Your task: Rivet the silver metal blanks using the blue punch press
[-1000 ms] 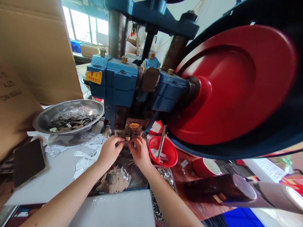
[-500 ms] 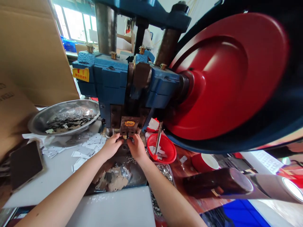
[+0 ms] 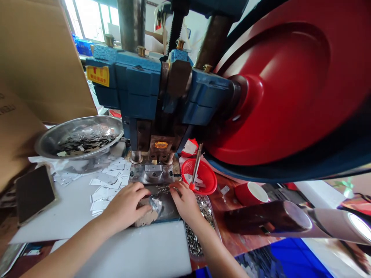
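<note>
My left hand [image 3: 126, 204] is over a pile of thin flat metal pieces [image 3: 148, 216] on the press bed, its thumb apart from the curved fingers. My right hand [image 3: 185, 200] reaches its fingertips to a scatter of small metal pins [image 3: 162, 189] to the right of that pile. Its thumb and forefinger look slightly apart, with nothing visible between them. Behind both hands, a white flat plate [image 3: 153, 168] lies on the die [image 3: 153, 175] of a blue press [image 3: 139, 85]. The press's upper tool [image 3: 160, 146] stands above it.
A steel bowl [image 3: 52, 135] of metal pieces stands at left, beside loose white plates [image 3: 111, 177] and a phone-like dark slab [image 3: 34, 195]. At right are a red basket [image 3: 210, 175], a clear tub [image 3: 194, 241] of small parts, a red flywheel [image 3: 290, 96] and a red cup [image 3: 246, 195].
Both hands have drawn back from the die toward me, the left to the flat pieces, the right to the pins. The white plate on the die now shows. The view has shifted slightly.
</note>
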### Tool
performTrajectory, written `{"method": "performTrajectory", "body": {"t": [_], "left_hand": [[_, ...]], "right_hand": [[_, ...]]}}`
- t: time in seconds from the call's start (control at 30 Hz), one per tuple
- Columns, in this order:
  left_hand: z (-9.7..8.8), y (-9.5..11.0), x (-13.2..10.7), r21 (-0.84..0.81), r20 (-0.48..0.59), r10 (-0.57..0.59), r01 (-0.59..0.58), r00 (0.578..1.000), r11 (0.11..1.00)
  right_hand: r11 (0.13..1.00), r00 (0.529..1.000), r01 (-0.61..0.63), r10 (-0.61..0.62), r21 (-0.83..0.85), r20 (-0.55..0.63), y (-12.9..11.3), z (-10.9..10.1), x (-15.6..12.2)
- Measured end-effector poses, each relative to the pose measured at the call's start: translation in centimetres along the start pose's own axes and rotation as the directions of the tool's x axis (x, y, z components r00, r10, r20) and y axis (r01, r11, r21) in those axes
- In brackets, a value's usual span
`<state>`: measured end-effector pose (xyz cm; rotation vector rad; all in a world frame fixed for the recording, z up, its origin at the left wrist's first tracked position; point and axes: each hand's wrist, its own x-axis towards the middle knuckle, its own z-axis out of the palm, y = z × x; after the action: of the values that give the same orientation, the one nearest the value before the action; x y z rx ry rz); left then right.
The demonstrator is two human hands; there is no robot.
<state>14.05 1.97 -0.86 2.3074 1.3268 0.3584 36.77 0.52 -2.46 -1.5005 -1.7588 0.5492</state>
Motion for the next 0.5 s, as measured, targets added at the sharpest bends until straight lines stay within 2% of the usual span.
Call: {"method": "performTrajectory", "body": {"t": [0.1, 0.23, 0.37, 0.5], "left_hand": [[0.9, 1.2, 0.7, 0.081, -0.003, 0.008, -0.008, 1.0, 0.997], [1.9, 2.0, 1.9, 0.167, -0.006, -0.062, 0.062, 0.998, 0.984], [2.1, 1.7, 2.2, 0.091, -0.023, -0.098, 0.099, 0.995, 0.991], [1.8, 1.2, 1.9, -0.004, -0.043, -0.115, 0.115, 0.992, 0.993]], "right_hand": [[0.999, 1.0, -0.016, 0.017, -0.035, 0.019, 0.5, 0.0, -0.4], [0.996, 1.0, 0.002, 0.0, -0.093, 0.024, 0.6, -0.1, -0.2], [0.966, 0.995, 0.096, -0.089, -0.239, 0.041, 0.3, 0.2, 0.8], [0.859, 0.973, 0.23, -0.203, -0.457, 0.108, 0.4, 0.8, 1.9]]}}
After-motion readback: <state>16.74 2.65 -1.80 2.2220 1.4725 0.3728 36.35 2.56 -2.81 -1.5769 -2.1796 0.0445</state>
